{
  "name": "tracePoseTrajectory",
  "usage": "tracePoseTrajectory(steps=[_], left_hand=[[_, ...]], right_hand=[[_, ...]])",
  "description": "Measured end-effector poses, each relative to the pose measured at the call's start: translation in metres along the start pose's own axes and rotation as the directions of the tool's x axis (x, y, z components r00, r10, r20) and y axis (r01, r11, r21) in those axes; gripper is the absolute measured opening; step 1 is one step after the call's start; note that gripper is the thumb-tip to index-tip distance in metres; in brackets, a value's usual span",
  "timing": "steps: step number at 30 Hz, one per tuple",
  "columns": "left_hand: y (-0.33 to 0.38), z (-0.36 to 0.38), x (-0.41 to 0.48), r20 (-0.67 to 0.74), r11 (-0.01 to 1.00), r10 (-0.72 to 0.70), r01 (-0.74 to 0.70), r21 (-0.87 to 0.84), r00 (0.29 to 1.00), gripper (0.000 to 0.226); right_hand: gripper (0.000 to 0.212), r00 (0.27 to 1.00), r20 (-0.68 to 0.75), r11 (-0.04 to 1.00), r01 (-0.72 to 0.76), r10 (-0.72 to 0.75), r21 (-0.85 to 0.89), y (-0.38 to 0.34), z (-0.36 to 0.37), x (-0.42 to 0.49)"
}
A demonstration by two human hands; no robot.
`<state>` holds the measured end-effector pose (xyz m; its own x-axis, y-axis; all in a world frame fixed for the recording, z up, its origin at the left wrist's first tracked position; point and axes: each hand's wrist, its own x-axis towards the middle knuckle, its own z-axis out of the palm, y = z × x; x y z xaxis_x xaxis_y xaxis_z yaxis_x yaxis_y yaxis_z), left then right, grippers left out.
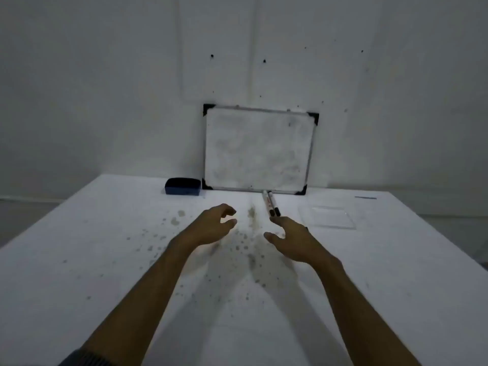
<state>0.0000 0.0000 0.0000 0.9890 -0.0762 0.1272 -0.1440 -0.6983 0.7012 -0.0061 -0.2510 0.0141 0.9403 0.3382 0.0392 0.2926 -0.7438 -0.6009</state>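
Observation:
A small whiteboard with black corner caps leans upright against the wall at the back of the white table. Its surface looks smudged. Two white markers with black caps lie side by side on the table just in front of the board. My right hand hovers just short of the markers' near ends, fingers spread and relaxed, holding nothing. My left hand floats over the table to the left of the markers, fingers loosely curled and holding nothing.
A dark blue eraser sits on the table left of the board. A clear plastic sheet lies flat right of the markers. Dark ink spots speckle the table around my hands. A thin blue strip lies far right.

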Motion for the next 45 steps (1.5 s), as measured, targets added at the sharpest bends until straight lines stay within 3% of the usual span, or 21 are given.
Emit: tracePoseTrajectory(steps=[5,10,13,21,24,27,29,31,34,36,41,45], left_hand=[[-0.021,0.029,0.006,0.001,0.994,-0.085,0.085,0.063,0.996,0.050],[-0.050,0.046,0.047,-0.041,0.949,0.030,-0.016,0.315,0.999,0.061],[-0.065,0.051,0.074,-0.077,0.931,0.094,-0.060,0.361,0.993,0.060],[-0.077,0.061,0.085,-0.150,0.924,0.152,-0.086,0.373,0.977,0.056],[-0.076,0.060,0.080,-0.138,0.933,0.141,-0.085,0.349,0.980,0.054],[-0.069,0.054,0.070,-0.150,0.986,0.112,-0.092,0.136,0.982,0.048],[-0.058,0.044,0.061,-0.211,0.985,-0.017,-0.019,-0.170,0.977,0.035],[-0.047,0.039,0.053,-0.245,0.925,-0.122,0.021,-0.378,0.962,0.027],[-0.034,0.041,0.034,-0.226,0.861,-0.127,-0.005,-0.508,0.966,0.029],[-0.028,0.045,0.021,-0.223,0.856,-0.100,-0.031,-0.517,0.970,0.034],[-0.020,0.034,0.013,-0.173,0.785,-0.058,-0.062,-0.617,0.983,0.040],[-0.016,0.029,0.008,-0.238,0.804,-0.074,-0.084,-0.589,0.968,0.040]], right_hand=[[0.071,0.997,-0.064,0.977,-0.043,0.030,-0.209,0.018,0.020,0.034],[0.040,0.931,-0.362,0.929,-0.088,-0.052,-0.359,0.034,0.033,0.095],[0.033,0.870,-0.489,0.895,-0.166,-0.064,-0.414,0.039,0.037,0.130],[0.028,0.868,-0.495,0.818,-0.301,0.023,-0.489,0.045,0.046,0.171],[0.033,0.869,-0.495,0.825,-0.281,0.002,-0.490,0.036,0.050,0.163],[0.038,0.895,-0.446,0.811,-0.243,-0.024,-0.533,0.028,0.048,0.151],[0.035,0.899,-0.438,0.848,-0.234,0.003,-0.475,0.021,0.045,0.139],[0.034,0.882,-0.466,0.952,-0.200,0.073,-0.230,0.014,0.041,0.122],[0.030,0.934,-0.336,0.974,-0.046,0.120,0.220,-0.007,0.042,0.087],[0.030,0.951,-0.303,0.931,0.054,0.062,0.360,-0.014,0.051,0.065],[0.022,0.974,-0.218,0.841,0.166,-0.058,0.516,-0.013,0.066,0.044],[0.019,0.982,-0.158,0.900,0.157,-0.100,0.406,-0.011,0.066,0.046]])
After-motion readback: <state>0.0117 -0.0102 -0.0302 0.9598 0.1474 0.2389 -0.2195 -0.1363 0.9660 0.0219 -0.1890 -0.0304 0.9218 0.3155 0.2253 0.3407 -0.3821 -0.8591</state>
